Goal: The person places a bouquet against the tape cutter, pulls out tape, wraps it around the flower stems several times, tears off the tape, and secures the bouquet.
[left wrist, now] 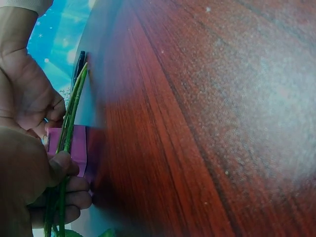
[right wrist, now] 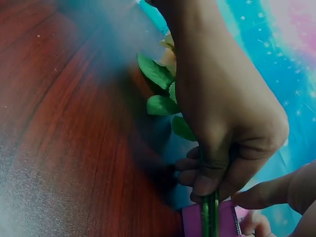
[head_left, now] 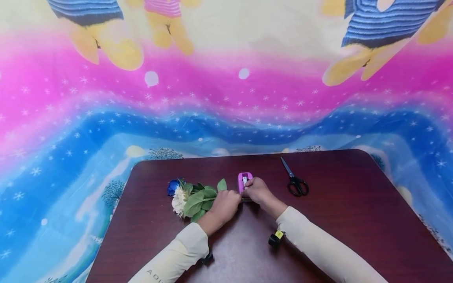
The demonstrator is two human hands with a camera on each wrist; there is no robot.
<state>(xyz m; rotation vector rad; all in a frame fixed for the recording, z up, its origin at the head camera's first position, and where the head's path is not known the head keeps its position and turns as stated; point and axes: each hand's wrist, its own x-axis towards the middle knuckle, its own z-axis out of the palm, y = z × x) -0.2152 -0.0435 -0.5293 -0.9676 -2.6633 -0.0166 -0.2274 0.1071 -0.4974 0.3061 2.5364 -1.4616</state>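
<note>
A small bunch of flowers lies to the left of centre in the head view, with a blue rose [head_left: 173, 187], a white bloom [head_left: 179, 201] and green leaves [head_left: 198, 201]. My left hand [head_left: 223, 204] grips the bunch by its green stems [left wrist: 73, 111], thumb pressed over them. Those stems cross in front of a pink tape dispenser [head_left: 245, 181], which has a pale roll in its middle. My right hand [head_left: 260, 190] has its curled fingers and thumb at the dispenser's near right side. Whether it also pinches the tape's end is hidden.
Black-handled scissors [head_left: 298, 186] lie right of the hands, blades pointing to the far edge. The dark red-brown table [head_left: 354, 204] has rounded far corners. Behind it hangs a printed cloth [head_left: 212, 90] in pink and blue.
</note>
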